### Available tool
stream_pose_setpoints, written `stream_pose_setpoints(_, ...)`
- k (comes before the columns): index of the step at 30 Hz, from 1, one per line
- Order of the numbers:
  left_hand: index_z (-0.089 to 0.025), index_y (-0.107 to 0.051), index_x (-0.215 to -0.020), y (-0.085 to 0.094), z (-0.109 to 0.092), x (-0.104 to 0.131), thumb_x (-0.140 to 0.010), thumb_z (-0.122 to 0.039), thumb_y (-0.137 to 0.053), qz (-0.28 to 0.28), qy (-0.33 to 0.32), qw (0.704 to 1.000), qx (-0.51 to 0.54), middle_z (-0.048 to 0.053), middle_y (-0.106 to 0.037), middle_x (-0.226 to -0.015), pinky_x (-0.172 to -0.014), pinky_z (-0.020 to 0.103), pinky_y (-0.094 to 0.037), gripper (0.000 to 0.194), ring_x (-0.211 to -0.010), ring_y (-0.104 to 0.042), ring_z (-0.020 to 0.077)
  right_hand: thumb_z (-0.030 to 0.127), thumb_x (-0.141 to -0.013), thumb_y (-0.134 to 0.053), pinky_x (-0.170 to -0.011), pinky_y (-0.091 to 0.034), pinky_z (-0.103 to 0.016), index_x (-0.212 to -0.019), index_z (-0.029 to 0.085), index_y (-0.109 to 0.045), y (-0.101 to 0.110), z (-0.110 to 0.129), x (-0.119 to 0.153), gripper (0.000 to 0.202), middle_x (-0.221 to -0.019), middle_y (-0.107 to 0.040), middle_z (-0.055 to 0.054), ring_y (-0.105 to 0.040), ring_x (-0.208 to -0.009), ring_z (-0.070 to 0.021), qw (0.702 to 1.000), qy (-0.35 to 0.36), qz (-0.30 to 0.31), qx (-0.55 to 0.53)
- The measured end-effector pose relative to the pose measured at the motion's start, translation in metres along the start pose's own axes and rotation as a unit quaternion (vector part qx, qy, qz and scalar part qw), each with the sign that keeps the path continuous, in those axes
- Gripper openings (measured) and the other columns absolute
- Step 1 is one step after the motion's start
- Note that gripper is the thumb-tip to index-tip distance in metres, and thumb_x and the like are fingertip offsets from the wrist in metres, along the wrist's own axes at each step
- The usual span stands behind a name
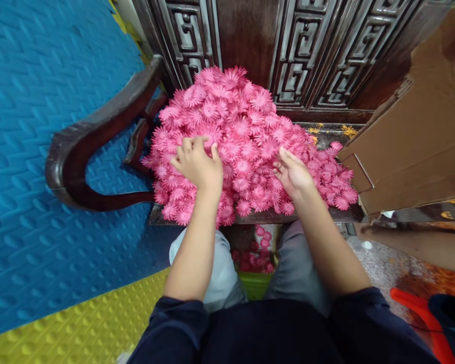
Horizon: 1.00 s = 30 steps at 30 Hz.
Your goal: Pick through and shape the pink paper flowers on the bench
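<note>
A big heap of pink artificial flower heads [246, 131] lies on a dark wooden bench seat [258, 218] in front of me. My left hand [200, 162] is over the left side of the heap, palm down, its fingers apart and slightly bent, with no flower visible in it. To the right, my right hand [292, 172] is at the front of the heap, turned on its side with the fingers loosely stretched. Nothing shows in that hand either. Whether the fingertips touch the flowers is unclear.
A curved wooden armrest [72, 156] stands left, before blue matting [30, 126]. Behind rises a carved wooden backrest [250, 45]. On the right is a cardboard box [417, 131], with another person's limb [420, 247] below it. More pink flowers [263, 242] lie between my knees.
</note>
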State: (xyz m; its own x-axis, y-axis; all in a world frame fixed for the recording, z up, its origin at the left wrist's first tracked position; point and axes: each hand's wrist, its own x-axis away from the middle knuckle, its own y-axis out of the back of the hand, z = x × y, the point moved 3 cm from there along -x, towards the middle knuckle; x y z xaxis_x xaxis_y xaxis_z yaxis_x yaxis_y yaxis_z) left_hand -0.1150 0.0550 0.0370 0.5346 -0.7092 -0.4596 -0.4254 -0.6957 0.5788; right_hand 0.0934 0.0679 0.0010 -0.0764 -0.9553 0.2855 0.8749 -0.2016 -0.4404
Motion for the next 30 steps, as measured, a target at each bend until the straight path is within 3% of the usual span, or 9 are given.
stream_pose_setpoints(3, -0.021, -0.067, -0.082, -0.005, -0.015, 0.018, -0.078, -0.028, -0.066, 0.045, -0.071, 0.994, 0.075, 0.007, -0.062, -0.093, -0.093, 0.047, -0.031, 0.008, -0.099, -0.052, 0.0276, 0.037, -0.053, -0.08, -0.059, -0.038, -0.022, -0.079, 0.025, -0.065, -0.006, -0.005, 0.003, 0.033, -0.083, -0.065, 0.004, -0.051, -0.064, -0.0071, 0.999, -0.012, 0.014, 0.027)
stream_pose_setpoints(7, -0.021, -0.069, -0.077, -0.017, -0.035, 0.04, -0.079, -0.03, -0.065, 0.166, -0.145, 0.95, 0.222, 0.001, -0.064, -0.078, -0.079, 0.031, -0.043, 0.01, -0.078, -0.057, 0.0154, 0.038, -0.054, -0.08, -0.06, -0.038, -0.022, -0.081, 0.024, -0.066, -0.013, -0.007, 0.007, 0.033, -0.078, -0.065, 0.005, -0.051, -0.063, -0.0063, 0.996, -0.025, 0.067, 0.053)
stream_pose_setpoints(14, -0.018, -0.07, -0.072, -0.028, -0.037, 0.043, -0.075, -0.021, -0.068, 0.22, -0.049, 0.913, 0.339, -0.001, -0.062, -0.069, -0.061, 0.024, -0.042, 0.004, -0.062, -0.053, 0.0096, 0.027, -0.055, -0.08, -0.058, -0.038, -0.02, -0.072, 0.023, -0.066, -0.018, -0.007, 0.013, 0.023, -0.068, -0.062, 0.007, -0.05, -0.06, -0.0049, 0.989, -0.093, 0.115, 0.009)
stream_pose_setpoints(18, -0.017, -0.068, -0.068, -0.027, -0.038, 0.042, -0.073, -0.017, -0.069, 0.226, -0.032, 0.911, 0.343, -0.002, -0.06, -0.065, -0.059, 0.023, -0.04, 0.005, -0.06, -0.05, 0.009, 0.03, -0.055, -0.081, -0.057, -0.038, -0.019, -0.073, 0.022, -0.066, -0.018, -0.008, 0.013, 0.024, -0.068, -0.063, 0.007, -0.05, -0.06, -0.005, 0.984, -0.113, 0.139, -0.004)
stream_pose_setpoints(26, -0.018, -0.058, -0.067, -0.028, -0.036, 0.044, -0.079, -0.013, -0.06, 0.201, -0.082, 0.93, 0.295, -0.002, -0.052, -0.067, -0.064, 0.025, -0.039, 0.013, -0.065, -0.049, 0.0107, 0.031, -0.059, -0.08, -0.057, -0.038, -0.021, -0.074, 0.022, -0.065, -0.017, -0.008, 0.012, 0.023, -0.068, -0.062, 0.006, -0.049, -0.059, -0.0063, 0.982, -0.122, 0.141, 0.017)
stream_pose_setpoints(28, -0.019, -0.056, -0.069, -0.027, -0.029, 0.037, -0.081, -0.013, -0.057, 0.173, -0.073, 0.941, 0.283, -0.001, -0.053, -0.07, -0.066, 0.026, -0.039, 0.013, -0.068, -0.05, 0.0117, 0.034, -0.063, -0.077, -0.057, -0.038, -0.022, -0.073, 0.022, -0.062, -0.013, -0.006, 0.009, 0.022, -0.067, -0.06, 0.006, -0.048, -0.059, -0.0069, 0.985, -0.11, 0.132, 0.026)
stream_pose_setpoints(30, -0.019, -0.054, -0.072, -0.021, -0.019, 0.024, -0.084, -0.014, -0.055, 0.093, -0.041, 0.961, 0.256, 0.0, -0.054, -0.075, -0.071, 0.028, -0.039, 0.013, -0.073, -0.05, 0.0131, 0.036, -0.064, -0.076, -0.055, -0.037, -0.022, -0.071, 0.022, -0.059, -0.008, -0.003, 0.005, 0.023, -0.065, -0.058, 0.006, -0.047, -0.057, -0.0072, 0.989, -0.093, 0.108, 0.028)
